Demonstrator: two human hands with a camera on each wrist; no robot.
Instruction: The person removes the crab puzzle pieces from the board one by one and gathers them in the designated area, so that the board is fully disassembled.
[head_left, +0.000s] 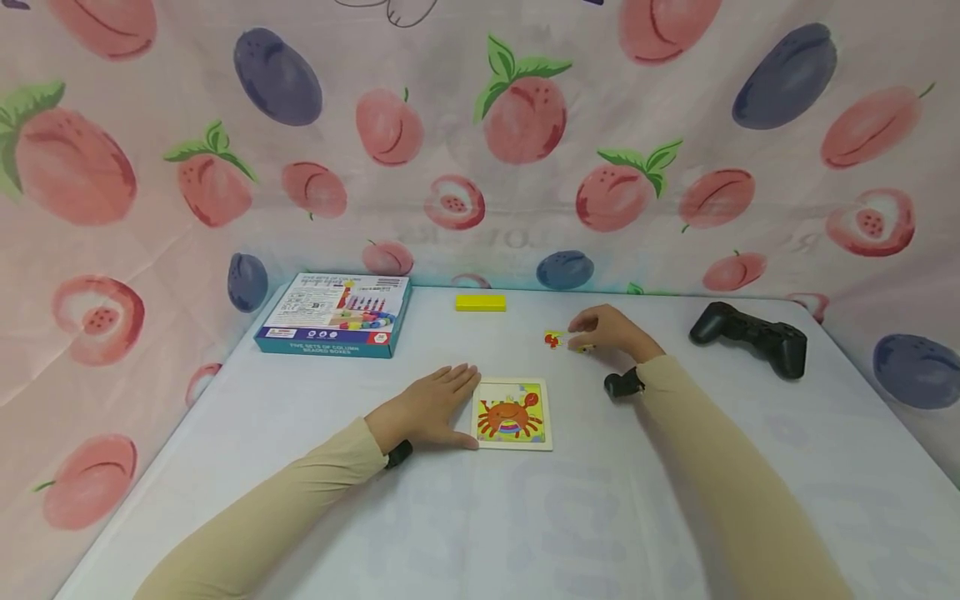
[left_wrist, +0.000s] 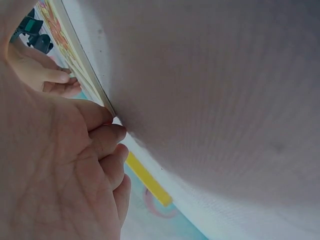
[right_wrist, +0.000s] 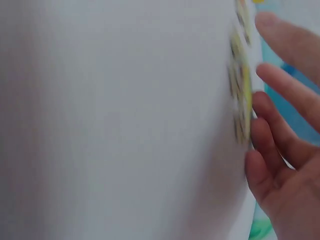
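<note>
A square puzzle board with a pale frame and an orange crab picture lies flat on the table in the head view. My left hand rests at its left edge, fingers extended and thumb by the lower corner. The left wrist view shows those fingertips right at the frame's edge. Farther back, my right hand hovers over small puzzle pieces. A red-and-yellow piece shows left of its fingertips, and other pieces are partly hidden beneath. Seen from the right wrist, the fingers are spread and loosely bent beside several blurred pieces.
A yellow block lies at the table's back edge. To its left is a flat toy box. A black game controller sits at the back right. Behind the table hangs a fruit-print cloth.
</note>
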